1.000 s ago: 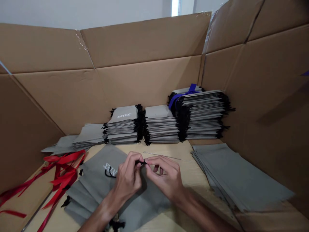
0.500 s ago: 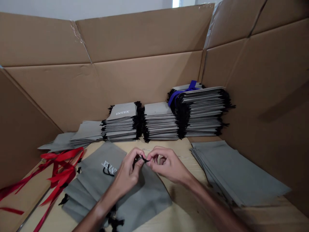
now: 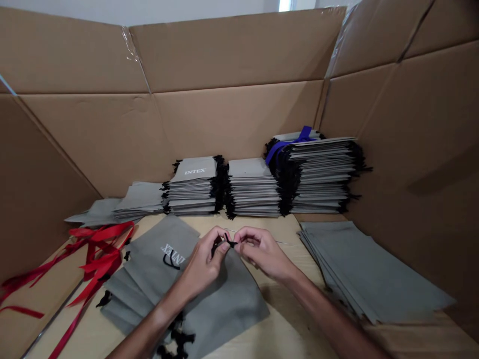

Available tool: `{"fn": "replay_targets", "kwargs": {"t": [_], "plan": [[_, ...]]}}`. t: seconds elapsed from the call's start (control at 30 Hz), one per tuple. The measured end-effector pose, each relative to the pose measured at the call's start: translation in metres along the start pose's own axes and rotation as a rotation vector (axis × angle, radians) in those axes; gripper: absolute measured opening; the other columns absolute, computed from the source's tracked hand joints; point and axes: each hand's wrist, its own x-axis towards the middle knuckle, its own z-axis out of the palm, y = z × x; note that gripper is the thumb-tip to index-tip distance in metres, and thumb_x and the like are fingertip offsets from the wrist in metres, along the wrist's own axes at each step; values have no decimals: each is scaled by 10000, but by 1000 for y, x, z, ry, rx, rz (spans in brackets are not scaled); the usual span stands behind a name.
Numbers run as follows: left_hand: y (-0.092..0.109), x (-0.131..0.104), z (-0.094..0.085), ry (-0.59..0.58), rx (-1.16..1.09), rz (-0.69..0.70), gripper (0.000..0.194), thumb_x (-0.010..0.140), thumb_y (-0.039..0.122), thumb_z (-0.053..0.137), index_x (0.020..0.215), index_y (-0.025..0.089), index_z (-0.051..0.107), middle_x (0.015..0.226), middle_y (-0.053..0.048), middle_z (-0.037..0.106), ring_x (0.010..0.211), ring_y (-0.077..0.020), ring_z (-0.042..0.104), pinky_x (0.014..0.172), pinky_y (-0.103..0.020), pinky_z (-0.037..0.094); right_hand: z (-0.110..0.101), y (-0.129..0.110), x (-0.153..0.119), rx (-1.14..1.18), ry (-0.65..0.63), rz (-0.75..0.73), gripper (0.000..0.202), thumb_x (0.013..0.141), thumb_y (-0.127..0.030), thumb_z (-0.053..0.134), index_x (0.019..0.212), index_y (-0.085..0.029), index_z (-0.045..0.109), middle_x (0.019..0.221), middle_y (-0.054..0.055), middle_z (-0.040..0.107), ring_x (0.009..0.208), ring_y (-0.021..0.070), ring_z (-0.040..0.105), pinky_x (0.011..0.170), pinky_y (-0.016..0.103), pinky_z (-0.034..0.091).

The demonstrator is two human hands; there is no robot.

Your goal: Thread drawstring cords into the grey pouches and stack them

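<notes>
Currently, on my feed, the bare left hand point(image 3: 207, 257) and the bare right hand point(image 3: 264, 252) meet at the far end of a flat grey fabric bag point(image 3: 239, 299), the fingers of both pinching a short black cord point(image 3: 231, 244); its knot, if any, is too small for me to make out. I see the bag lying on the pale surface point(image 3: 288, 324), beside overlapping grey bags with black cord ends point(image 3: 138, 276) and a tangled red ribbon point(image 3: 99, 267). Behind stand neat grey stacks point(image 3: 254, 194); loose grey sheets point(image 3: 374, 271) lie at the right.
</notes>
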Motion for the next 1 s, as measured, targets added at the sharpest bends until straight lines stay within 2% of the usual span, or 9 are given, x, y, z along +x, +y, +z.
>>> {"fn": "replay_targets", "kwargs": {"t": [0.27,0.43,0.57,0.7,0.87,1.0], "plan": [[0,-1,1,30,152,47,151,1078,346,523,1061,240,629,962,-20,707,855,-186,652,782,-291,481,2,5,3,134,40,172,184,691,-321,733,816,-211,655,637,-65,550,497,79,411,416,187,294],[3,-1,2,10,177,80,134,1076,305,503,1065,244,622,996,-19,705,908,-188,663,814,-294,483,4,5,0,226,-4,218,189,685,-314,699,835,-208,653,620,-78,527,470,66,359,417,189,264],[1,-2,2,4,166,61,132,1070,296,513,1043,243,630,980,-20,709,903,-193,662,806,-297,475,2,3,-1,87,-44,127,158,713,-305,713,811,-223,619,624,-84,485,488,81,373,435,206,284],[-2,-1,1,-6,95,6,142,1058,321,542,1032,232,649,969,-22,705,884,-195,643,787,-291,461,-1,2,0,-33,-16,-8,155,756,-317,750,811,-211,651,699,-49,534,567,97,395,492,222,285],[-2,1,-2,-59,-68,-76,179,1044,375,582,1018,217,662,978,-19,683,940,-196,619,849,-284,453,-3,4,1,-125,0,-36,132,754,-293,754,817,-198,687,713,-38,561,614,108,411,546,235,310],[-1,1,-2,-74,-107,-108,211,1032,411,600,996,211,659,933,-7,650,893,-189,578,803,-275,434,-2,8,-1,-278,95,-68,94,773,-252,704,854,-204,699,653,-60,528,574,102,406,520,226,310]]}}
